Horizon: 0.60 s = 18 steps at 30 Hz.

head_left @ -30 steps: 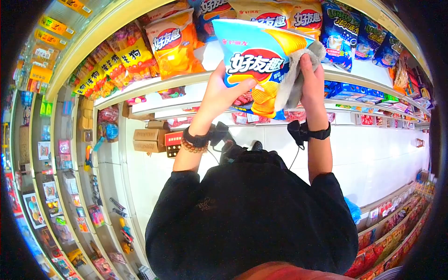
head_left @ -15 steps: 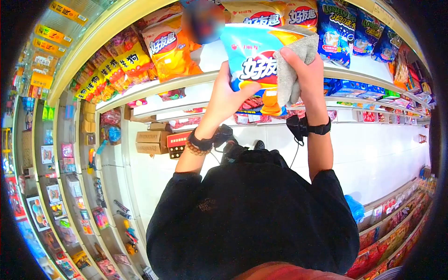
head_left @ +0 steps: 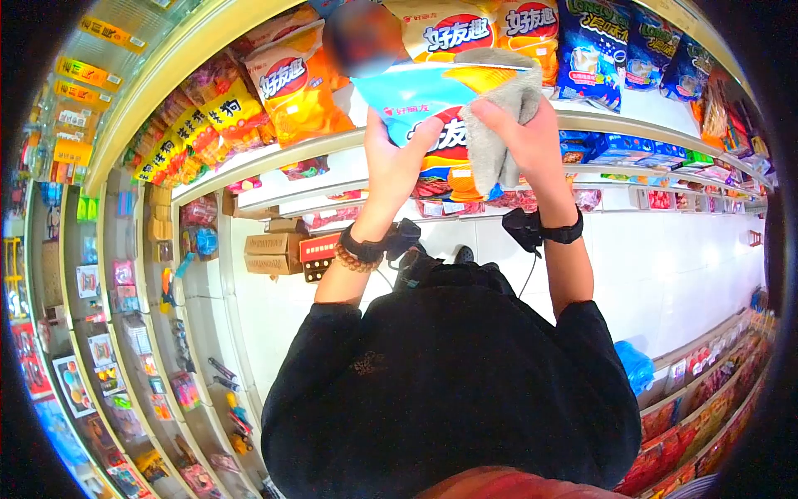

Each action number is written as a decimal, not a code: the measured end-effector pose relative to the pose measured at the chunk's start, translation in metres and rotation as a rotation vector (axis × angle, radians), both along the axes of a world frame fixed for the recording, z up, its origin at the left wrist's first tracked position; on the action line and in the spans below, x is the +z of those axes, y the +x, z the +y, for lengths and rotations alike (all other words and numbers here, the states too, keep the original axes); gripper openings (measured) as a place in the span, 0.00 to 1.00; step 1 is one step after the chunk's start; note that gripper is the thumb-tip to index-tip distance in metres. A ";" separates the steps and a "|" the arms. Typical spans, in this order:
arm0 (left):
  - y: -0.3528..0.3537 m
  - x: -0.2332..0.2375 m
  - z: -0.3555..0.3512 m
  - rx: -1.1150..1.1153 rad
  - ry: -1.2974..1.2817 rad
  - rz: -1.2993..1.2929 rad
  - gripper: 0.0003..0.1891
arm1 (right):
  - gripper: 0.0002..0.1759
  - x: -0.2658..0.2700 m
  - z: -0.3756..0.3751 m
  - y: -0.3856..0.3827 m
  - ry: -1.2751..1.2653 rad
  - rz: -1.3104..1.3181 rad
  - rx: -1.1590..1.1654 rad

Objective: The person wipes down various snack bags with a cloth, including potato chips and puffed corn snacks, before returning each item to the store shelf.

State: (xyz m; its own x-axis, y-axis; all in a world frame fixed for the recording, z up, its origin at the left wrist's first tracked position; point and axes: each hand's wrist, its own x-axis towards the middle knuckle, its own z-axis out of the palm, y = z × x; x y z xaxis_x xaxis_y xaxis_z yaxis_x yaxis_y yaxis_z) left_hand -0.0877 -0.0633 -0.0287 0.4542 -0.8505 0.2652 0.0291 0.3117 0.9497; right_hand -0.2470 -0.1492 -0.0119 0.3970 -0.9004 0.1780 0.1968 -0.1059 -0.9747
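A blue and orange bag of potato chips (head_left: 411,93) is held up in front of the upper shelf. My left hand (head_left: 392,162) is closed on its left side, with the thumb across the front. A grey cloth (head_left: 492,154) is draped over the right side of the bag. My right hand (head_left: 532,143) grips this cloth and presses it against the bag, thumb in front and fingers mostly hidden behind. Part of the bag's printing is covered by the cloth and my left thumb.
Orange chip bags (head_left: 295,91), yellow-labelled snack packs (head_left: 229,116) and dark blue snack bags (head_left: 592,58) stand on the shelf. Cardboard boxes (head_left: 273,254) sit on the floor below. Shelves of small goods line the left, and a shelf rack (head_left: 698,391) stands at lower right.
Both hands have shifted slightly left with the bag, and its top now leans further left. My left thumb has moved up the front. The cloth has moved left across the bag.
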 end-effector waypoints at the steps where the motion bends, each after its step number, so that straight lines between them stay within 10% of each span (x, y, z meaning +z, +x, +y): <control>1: 0.001 -0.003 -0.002 0.035 -0.015 -0.003 0.25 | 0.26 -0.003 0.001 0.001 -0.003 0.006 0.023; 18: 0.026 0.012 -0.014 0.186 -0.107 0.228 0.21 | 0.30 -0.043 0.021 -0.011 -0.010 0.187 0.246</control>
State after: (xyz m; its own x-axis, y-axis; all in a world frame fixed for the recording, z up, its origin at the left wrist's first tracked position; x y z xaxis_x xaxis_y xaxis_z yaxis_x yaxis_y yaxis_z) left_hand -0.0613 -0.0776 -0.0168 0.6572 -0.7203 0.2221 0.1707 0.4292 0.8869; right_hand -0.2583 -0.1284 -0.0554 0.6298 -0.7715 0.0898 0.0352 -0.0872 -0.9956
